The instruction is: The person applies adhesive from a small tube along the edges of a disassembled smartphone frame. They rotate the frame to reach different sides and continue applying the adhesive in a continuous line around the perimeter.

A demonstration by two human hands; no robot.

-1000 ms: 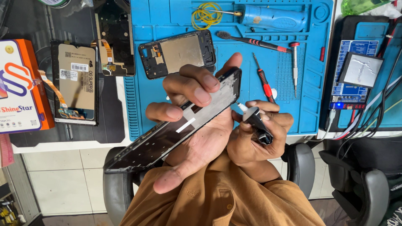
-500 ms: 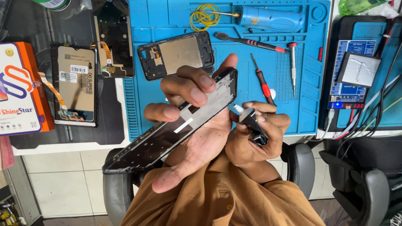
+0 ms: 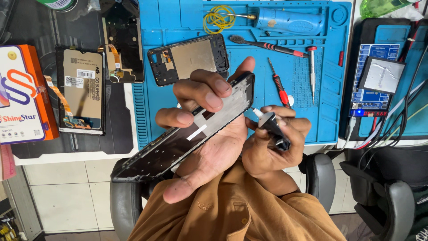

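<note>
**Black phone frame held up for work at its far corner**

Orange and white, a printed box [image 3: 20, 93] lies at the far left of the bench, out of the way. Just right of it I see a screen panel [image 3: 82, 91] lying back-up on a dark mat, its ribbon cable exposed, and a second dark panel [image 3: 125, 42] beyond it; both look parked, not in use. On the blue mat [image 3: 187, 18] a phone back shell [image 3: 189, 58] rests open side up, within easy reach.

My left hand [image 3: 214, 147] is closed around the phone frame [image 3: 187, 134], fingers wrapped over the top edge and palm beneath, tilting it so the far right corner faces the other hand. My right hand [image 3: 272, 143] grips a small black tube [image 3: 273, 129], its white tip touching that corner; I judge the tilt is there to give the tip access.

Further right lie two red-handled screwdrivers [image 3: 280, 87], a blue tool [image 3: 290, 20] and a power unit [image 3: 379, 85], well apart from the hands.
</note>
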